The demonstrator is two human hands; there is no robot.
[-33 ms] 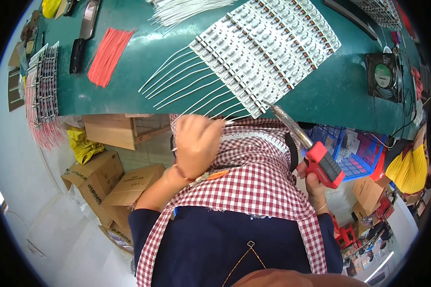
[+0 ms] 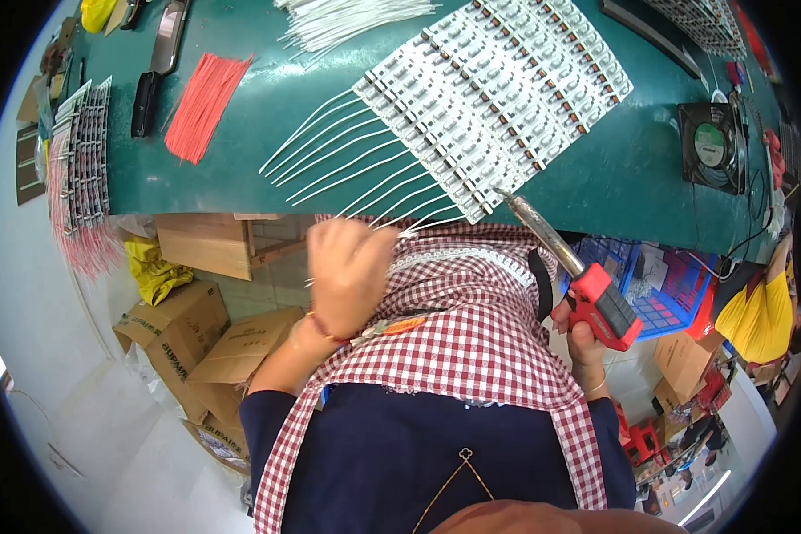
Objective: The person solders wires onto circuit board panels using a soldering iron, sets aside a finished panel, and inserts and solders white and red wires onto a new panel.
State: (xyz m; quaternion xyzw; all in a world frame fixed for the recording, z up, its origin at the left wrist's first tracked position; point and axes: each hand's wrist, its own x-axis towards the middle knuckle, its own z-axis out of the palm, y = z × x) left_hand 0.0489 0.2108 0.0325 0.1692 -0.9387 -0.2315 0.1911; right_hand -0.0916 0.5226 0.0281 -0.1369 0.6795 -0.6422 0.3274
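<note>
My right hand grips a red-and-black soldering gun. Its long metal barrel points up and left, with the tip at the near corner of a white panel of small circuit boards. I cannot tell whether the tip touches the panel. White wires run in a row from the panel's left edge toward me. My left hand is closed, slightly blurred, just off the table's front edge beside the nearest wires. A short white wire end pokes out below its fingers; the fingertips are hidden.
On the green table lie a bundle of red wires, a bundle of white wires and a black fan. Wired boards hang over the left edge. Below are cardboard boxes and a blue basket.
My left hand has shifted a little left and toward me, away from the panel. The soldering gun and panel have hardly moved.
</note>
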